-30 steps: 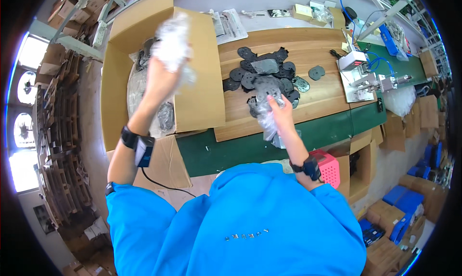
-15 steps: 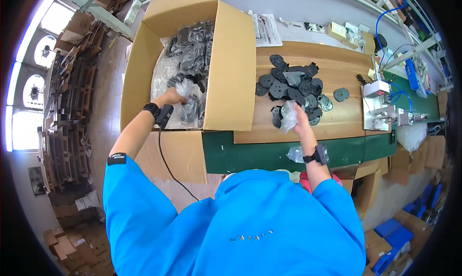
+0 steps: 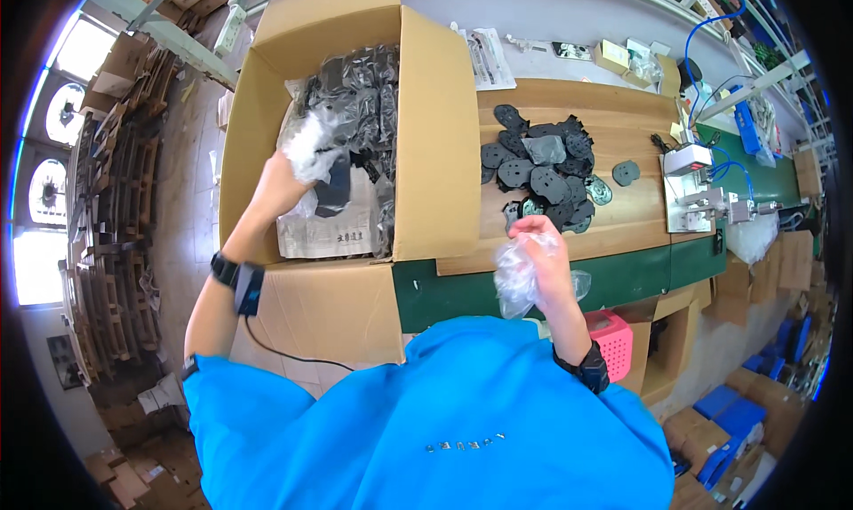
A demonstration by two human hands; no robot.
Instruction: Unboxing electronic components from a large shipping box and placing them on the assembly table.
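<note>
Inside the left part of a large cardboard box (image 3: 435,137), my left hand (image 3: 279,188) is closed on a crumpled clear plastic bag (image 3: 311,146). Around it lie several black parts in clear bags (image 3: 360,75), and a light cardboard sheet (image 3: 351,237) shows beneath them. My right hand (image 3: 551,266), fingers bent and closed, grips another crumpled clear bag (image 3: 514,279) over the near edge of the bench. I cannot make out whether either held bag has a part in it. Just beyond the right hand is a loose pile of flat black plastic parts (image 3: 549,184).
The pile lies on a wooden board (image 3: 622,119) on a green bench (image 3: 426,292). One black part (image 3: 625,172) sits apart, left of a metal fixture (image 3: 689,190) with blue tubing. A pink basket (image 3: 613,343) stands below the bench edge; a cable hangs from my left wrist.
My left hand has moved left in the box with the plastic, and more of the cardboard sheet shows. My right hand has drawn back toward me from the pile with its bag.
</note>
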